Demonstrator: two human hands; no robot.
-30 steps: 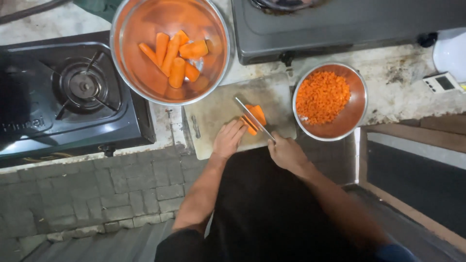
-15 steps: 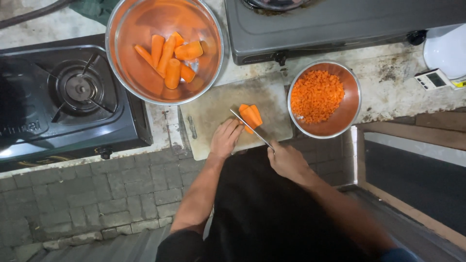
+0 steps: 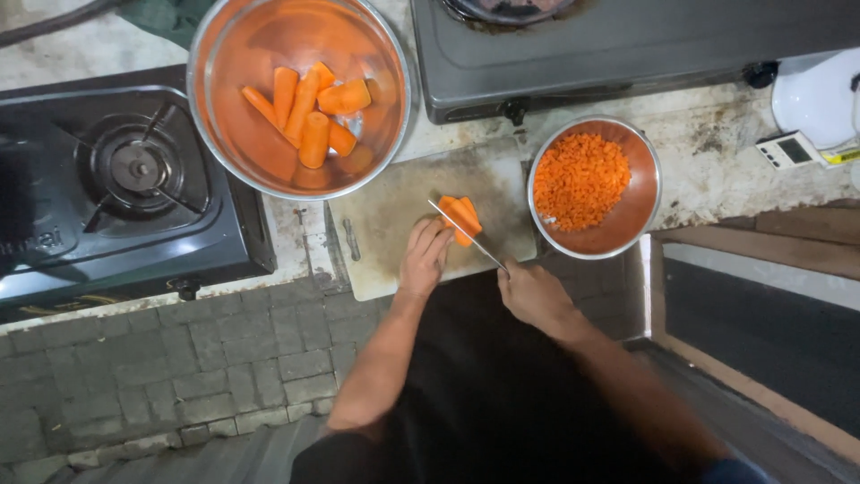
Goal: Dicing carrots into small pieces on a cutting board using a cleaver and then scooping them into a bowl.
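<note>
Fingers are the nearest thing at risk here. Low in the centre of the frame the right hand (image 3: 536, 296) is closed round the handle of a knife (image 3: 468, 235), whose thin blade runs up and to the left across a carrot piece (image 3: 460, 218) on the worn cutting board (image 3: 394, 215). The left hand (image 3: 425, 257) presses down on the near end of that piece, fingertips touching it and lying just beside the blade; it pins rather than grips. If the piece rolls or the blade skates off its rounded side, the edge would likely meet those fingertips. The board lies close to the counter's front edge, so a hard push might shift it.

Right of the board, a small steel bowl (image 3: 647, 179) of diced carrot sits near the counter edge, where a knock from the knife arm could tip it. Further up, a large steel bowl (image 3: 210, 134) holds whole peeled carrots (image 3: 313, 112), resting partly over the black gas stove (image 3: 116, 188) at the left.
</note>
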